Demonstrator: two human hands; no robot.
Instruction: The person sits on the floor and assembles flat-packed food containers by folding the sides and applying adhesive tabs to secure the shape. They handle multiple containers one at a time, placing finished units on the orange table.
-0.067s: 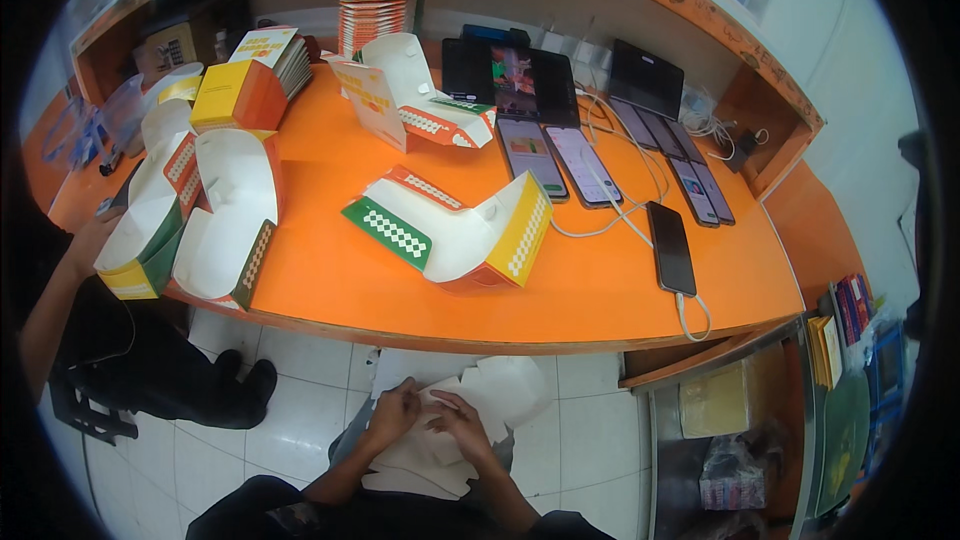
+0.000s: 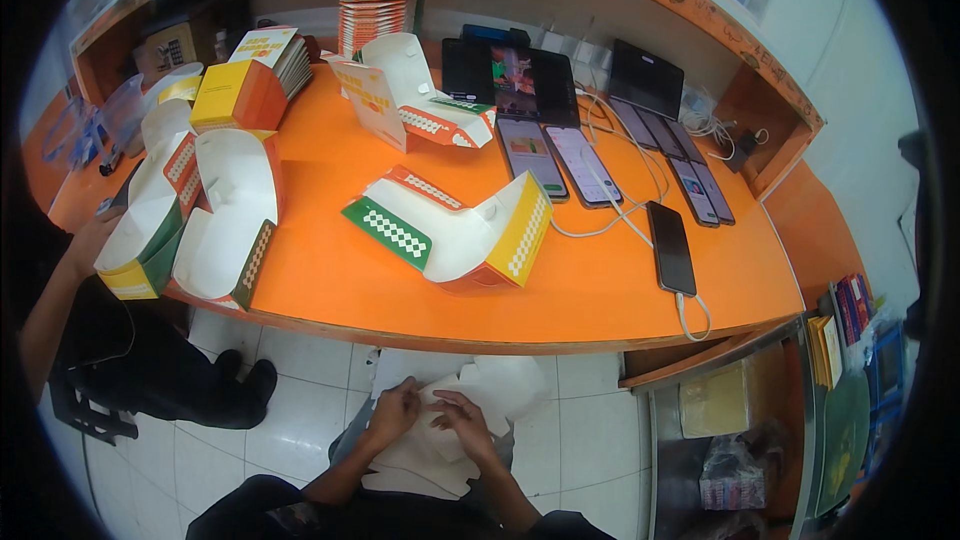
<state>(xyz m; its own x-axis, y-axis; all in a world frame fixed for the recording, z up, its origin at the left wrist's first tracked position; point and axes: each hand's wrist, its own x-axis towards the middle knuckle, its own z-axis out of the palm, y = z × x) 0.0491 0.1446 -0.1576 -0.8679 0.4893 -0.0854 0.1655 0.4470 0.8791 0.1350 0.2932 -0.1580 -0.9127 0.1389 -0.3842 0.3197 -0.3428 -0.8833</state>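
Below the middle of the front edge of the counter (image 2: 320, 285), white paperboard (image 2: 425, 450) is lying over the person's lap. The left hand (image 2: 395, 412) is holding its fingers curled above it, and the right hand (image 2: 462, 423) is facing it from just beside, fingers half bent and partly spread. Whether either is pinching the paperboard, one cannot tell; the fingers are hiding any contact.

Near the middle of the front edge, an open patterned box (image 2: 470, 240) is resting with its white inside upward. A dark phone (image 2: 672, 248) is lying near the front right corner, a white cable (image 2: 690, 320) running to its near end. Toward the front left corner, a co-worker's hand (image 2: 92, 245) is staying close to a green-and-yellow box (image 2: 145, 260). A stack of boxes (image 2: 378, 10) is standing by the back edge.
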